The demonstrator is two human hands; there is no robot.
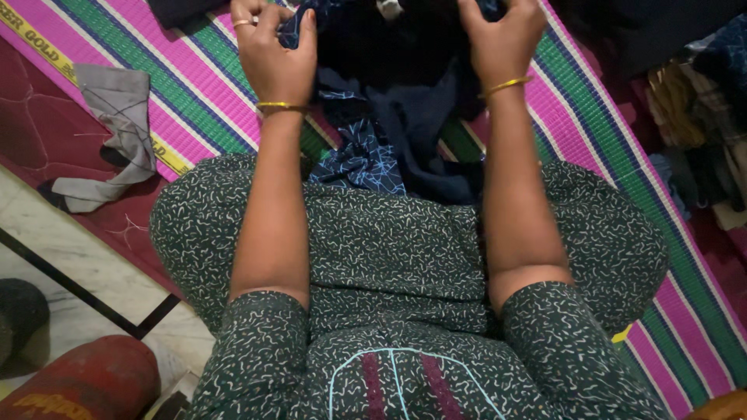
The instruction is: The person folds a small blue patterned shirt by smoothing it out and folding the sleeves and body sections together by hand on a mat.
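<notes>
I sit on a striped pink, green and purple mat (194, 85) in a dark green dress with white squiggles. My left hand (274, 54), with a gold bangle and a ring, grips a fold of dark blue patterned cloth (362, 159) near the top of the view. My right hand (502, 39), also with a gold bangle, has its fingers curled over the same dark fabric pile (389, 47). The cloth hangs down between my arms onto my lap. The fingertips of both hands are partly cut off by the frame's top edge.
A grey piece of cloth (117, 132) lies on the mat's left edge over a maroon floor covering (39, 117). More folded clothes (700, 101) are heaped at the right. A red cylinder (78, 385) and a dark round object (19, 315) rest on the tiled floor at lower left.
</notes>
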